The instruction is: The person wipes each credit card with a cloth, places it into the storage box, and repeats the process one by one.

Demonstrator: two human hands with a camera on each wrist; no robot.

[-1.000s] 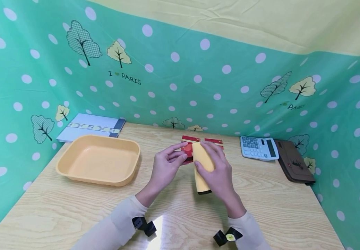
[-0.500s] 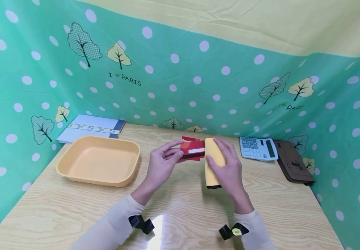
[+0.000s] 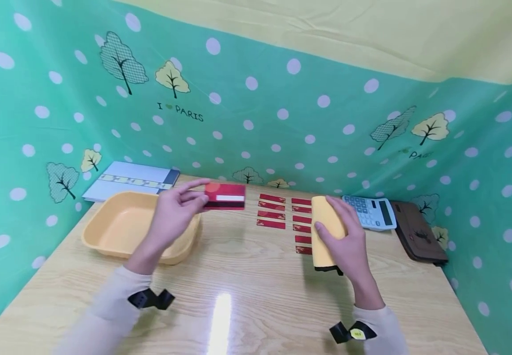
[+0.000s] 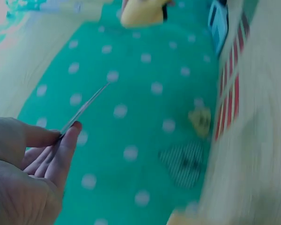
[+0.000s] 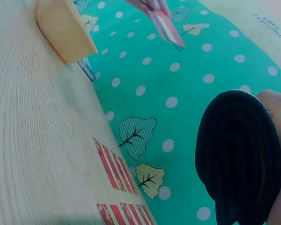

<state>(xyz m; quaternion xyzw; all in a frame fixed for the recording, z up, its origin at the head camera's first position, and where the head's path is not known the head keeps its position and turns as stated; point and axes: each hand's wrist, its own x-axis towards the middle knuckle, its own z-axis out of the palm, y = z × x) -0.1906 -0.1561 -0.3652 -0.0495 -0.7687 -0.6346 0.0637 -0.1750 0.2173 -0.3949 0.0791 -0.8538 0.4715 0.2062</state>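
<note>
My left hand pinches a red bank card between thumb and fingers by its left end. The card has a white strip and a dark stripe, and it is raised near the right side of the tan basin. In the left wrist view the card shows edge-on. My right hand grips a rolled yellow cloth with a black lower edge, held over the table's right half. The right wrist view shows the roll's dark, layered end.
Red strips with gold marks lie in two columns on the wooden table. A blue calculator and a brown case are at the back right. A pale notebook lies behind the basin.
My left hand has drawn the card leftward, away from the cloth and up toward the basin. My right hand has moved right with the cloth, uncovering the red strips.
</note>
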